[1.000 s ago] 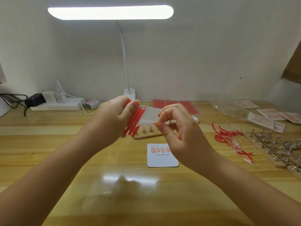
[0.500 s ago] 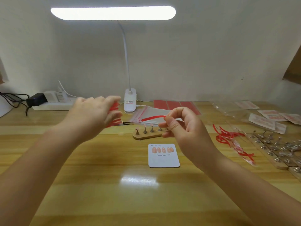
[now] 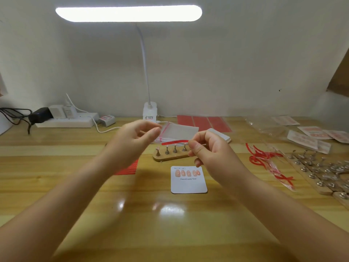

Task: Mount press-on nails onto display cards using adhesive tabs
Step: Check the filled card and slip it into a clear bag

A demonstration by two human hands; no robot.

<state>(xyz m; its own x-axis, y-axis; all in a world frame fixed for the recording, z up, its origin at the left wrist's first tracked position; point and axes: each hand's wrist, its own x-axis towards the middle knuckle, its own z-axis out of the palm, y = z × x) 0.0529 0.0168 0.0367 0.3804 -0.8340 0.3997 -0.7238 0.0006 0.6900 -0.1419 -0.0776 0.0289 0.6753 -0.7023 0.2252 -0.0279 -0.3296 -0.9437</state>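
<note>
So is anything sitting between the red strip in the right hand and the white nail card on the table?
Nothing visible blocks it. The right hand pinches the thin red strip above the wooden nail stand; the white display card lies uncovered just in front.

Open tabletop (image 3: 143, 220) below and behind both hands' fingers, only the display card (image 3: 188, 180) lying flat under the right hand (image 3: 209, 150). Just beyond the right fingertips: wooden nail stand (image 3: 171, 155) with upright pegs, then bag stack (image 3: 177, 133). Red strips (image 3: 128, 168) flat under the left hand (image 3: 132, 140). Outward of the right fingers: peeled red liners (image 3: 264, 157), more peg stands (image 3: 321, 169). Beyond the left fingers: lamp base (image 3: 150, 111); power strip (image 3: 66, 121) far outward.
</note>
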